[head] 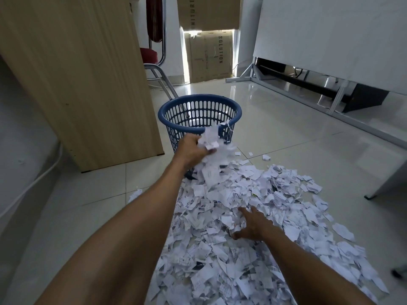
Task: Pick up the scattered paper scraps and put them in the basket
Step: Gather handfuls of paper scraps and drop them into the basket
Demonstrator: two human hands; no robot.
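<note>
The left hand [191, 150] grips a clump of scraps [211, 138], fingers curled round it, held up against the near rim of the blue slotted basket [161, 116], with loose pieces below it. The right hand [253, 225] rests fingers spread on the pile of torn paper scraps [275, 205], which lies on the tiled floor [286, 133] in front of the basket and reaches its foot.

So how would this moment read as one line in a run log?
left hand: grips scrap handful near basket | right hand: fingers spread on scrap pile | basket: upright on floor
</note>
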